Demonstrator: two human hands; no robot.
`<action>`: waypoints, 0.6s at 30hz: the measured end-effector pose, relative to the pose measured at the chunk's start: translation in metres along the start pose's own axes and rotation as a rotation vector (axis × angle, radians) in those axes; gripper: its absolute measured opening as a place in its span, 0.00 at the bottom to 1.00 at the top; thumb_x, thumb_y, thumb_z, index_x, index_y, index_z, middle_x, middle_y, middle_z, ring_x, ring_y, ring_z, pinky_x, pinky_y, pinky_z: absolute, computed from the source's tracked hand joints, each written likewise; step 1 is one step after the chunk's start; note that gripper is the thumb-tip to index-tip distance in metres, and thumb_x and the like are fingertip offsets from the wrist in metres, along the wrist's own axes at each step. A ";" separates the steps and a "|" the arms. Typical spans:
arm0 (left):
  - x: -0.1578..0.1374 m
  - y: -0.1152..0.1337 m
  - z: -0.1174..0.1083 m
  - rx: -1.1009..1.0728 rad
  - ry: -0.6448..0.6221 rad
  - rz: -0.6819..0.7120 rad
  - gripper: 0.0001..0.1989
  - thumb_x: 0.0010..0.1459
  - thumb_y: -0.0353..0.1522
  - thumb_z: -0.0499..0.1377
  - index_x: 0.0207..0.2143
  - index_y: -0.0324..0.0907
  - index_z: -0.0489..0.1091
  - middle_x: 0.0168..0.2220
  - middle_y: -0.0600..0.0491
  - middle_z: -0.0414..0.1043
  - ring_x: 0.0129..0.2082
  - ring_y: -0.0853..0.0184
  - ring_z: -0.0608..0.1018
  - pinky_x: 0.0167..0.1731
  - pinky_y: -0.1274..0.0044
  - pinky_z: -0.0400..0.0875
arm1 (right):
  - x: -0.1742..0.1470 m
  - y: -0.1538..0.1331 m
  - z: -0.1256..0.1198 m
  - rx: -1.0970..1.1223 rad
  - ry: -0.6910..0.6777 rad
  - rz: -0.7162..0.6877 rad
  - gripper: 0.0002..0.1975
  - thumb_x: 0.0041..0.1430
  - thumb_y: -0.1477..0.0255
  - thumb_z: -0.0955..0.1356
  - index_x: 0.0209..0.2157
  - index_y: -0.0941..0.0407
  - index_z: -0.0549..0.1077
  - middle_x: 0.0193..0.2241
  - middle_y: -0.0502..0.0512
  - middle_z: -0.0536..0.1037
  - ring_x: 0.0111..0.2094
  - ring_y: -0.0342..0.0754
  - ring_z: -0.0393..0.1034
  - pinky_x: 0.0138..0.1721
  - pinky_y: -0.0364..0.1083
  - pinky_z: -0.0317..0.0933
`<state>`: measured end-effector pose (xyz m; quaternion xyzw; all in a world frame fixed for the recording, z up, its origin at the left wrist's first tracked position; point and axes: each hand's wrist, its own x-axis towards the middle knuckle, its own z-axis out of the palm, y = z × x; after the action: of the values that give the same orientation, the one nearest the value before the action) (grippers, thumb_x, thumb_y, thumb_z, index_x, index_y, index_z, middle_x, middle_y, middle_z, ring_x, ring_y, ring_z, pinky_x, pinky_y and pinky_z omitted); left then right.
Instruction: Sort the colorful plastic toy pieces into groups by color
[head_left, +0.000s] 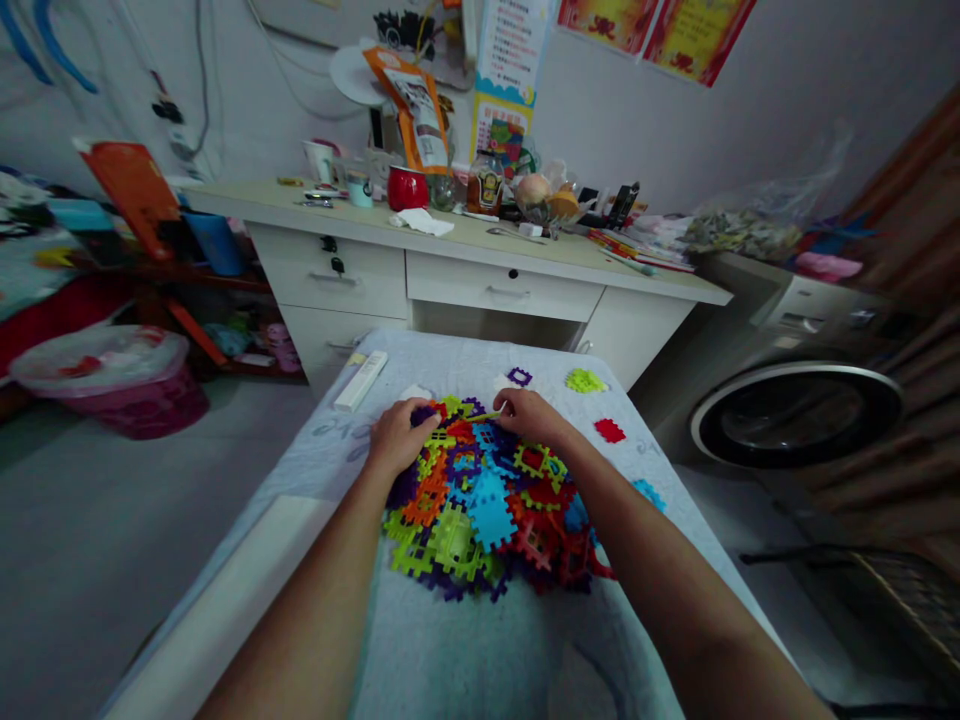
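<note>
A heap of colourful plastic pieces [491, 510] lies under and between the fingers [508, 400], the right hand [531, 414] pinching a thin yellow-green piece [480, 417], the left hand [399, 436] half-curled, its hold unclear to me, a red square [610, 431] rightward.

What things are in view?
Heaped pieces: many, mixed, table middle
Frame: one, purple, beyond heap
Lime pieces: uncounted, lime, far right
Square: one, red, table right
Blue plastic: count unclear, blue, table right
Box: one, white, table's far left
Table: one, blue cloth, centre
Desk: one, white, behind
Desk items: many, mixed, desktop
Posters: several, mixed, wall
Washing machine: one, grey, right
Basket: one, pink, left
Left grip: one, bare, heap's left
Right grip: one, bare, heap's far side
</note>
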<state>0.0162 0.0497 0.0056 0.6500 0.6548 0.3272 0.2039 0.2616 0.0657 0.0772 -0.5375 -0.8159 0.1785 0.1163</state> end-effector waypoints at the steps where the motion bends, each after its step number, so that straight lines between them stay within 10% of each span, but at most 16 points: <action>1: 0.000 0.000 0.000 -0.002 0.003 0.001 0.18 0.57 0.42 0.57 0.48 0.46 0.73 0.51 0.48 0.75 0.52 0.58 0.75 0.54 0.66 0.66 | -0.001 0.001 0.000 0.010 0.010 0.007 0.12 0.52 0.80 0.68 0.40 0.58 0.75 0.30 0.51 0.78 0.29 0.42 0.69 0.32 0.39 0.56; 18: -0.003 0.005 -0.004 0.008 0.003 -0.024 0.18 0.57 0.41 0.58 0.48 0.46 0.73 0.52 0.48 0.75 0.53 0.56 0.74 0.55 0.63 0.64 | 0.016 0.057 -0.016 0.408 0.403 0.342 0.08 0.49 0.76 0.66 0.33 0.58 0.73 0.21 0.45 0.72 0.19 0.38 0.62 0.22 0.38 0.53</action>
<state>0.0169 0.0461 0.0112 0.6424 0.6642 0.3230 0.2044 0.3087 0.1038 0.0684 -0.6570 -0.6218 0.2449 0.3490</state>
